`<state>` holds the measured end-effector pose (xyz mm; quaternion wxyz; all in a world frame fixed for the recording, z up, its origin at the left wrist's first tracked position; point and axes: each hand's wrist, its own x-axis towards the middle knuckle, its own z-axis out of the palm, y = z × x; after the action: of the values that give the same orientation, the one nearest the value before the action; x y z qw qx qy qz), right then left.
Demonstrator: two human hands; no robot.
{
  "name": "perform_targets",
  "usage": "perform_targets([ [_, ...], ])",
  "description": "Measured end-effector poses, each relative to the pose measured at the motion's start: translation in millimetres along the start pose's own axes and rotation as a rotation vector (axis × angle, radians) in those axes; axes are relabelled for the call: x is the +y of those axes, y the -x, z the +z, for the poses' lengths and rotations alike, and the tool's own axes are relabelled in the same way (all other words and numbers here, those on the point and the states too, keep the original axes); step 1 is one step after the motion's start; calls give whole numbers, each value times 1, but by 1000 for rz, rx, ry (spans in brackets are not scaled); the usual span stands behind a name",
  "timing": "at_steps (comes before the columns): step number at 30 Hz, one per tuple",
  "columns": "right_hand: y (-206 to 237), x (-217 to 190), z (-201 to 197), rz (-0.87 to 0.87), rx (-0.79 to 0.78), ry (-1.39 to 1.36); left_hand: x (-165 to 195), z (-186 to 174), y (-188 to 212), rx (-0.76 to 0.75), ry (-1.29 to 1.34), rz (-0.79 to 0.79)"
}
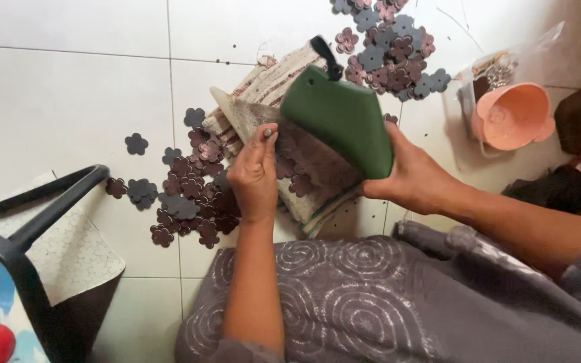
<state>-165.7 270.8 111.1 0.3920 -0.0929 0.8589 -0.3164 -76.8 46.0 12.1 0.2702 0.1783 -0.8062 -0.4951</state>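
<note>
Grey garment [371, 302] with pale spiral print

Both hands over a woven mat [263, 81]: left hand [255, 176] pinching a small tool, right hand [411, 176] gripping a green piece [341, 117].

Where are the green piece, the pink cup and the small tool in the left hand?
green piece [341, 117], head view, middle of its face
pink cup [514, 114], head view, inner wall
small tool [267, 133], head view, tip above the fingers
</note>
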Motion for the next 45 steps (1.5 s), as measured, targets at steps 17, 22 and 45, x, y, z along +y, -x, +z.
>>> perform_targets([
  [17,9,-32,-6,-426,86,260,-22,-3,7,-18,-36,1],
  [22,34,-43,-34,-636,235,139,-23,0,4,-102,34,-209],
  [45,11,-53,10,-476,282,699,-24,-12,2,-49,51,-60],
])
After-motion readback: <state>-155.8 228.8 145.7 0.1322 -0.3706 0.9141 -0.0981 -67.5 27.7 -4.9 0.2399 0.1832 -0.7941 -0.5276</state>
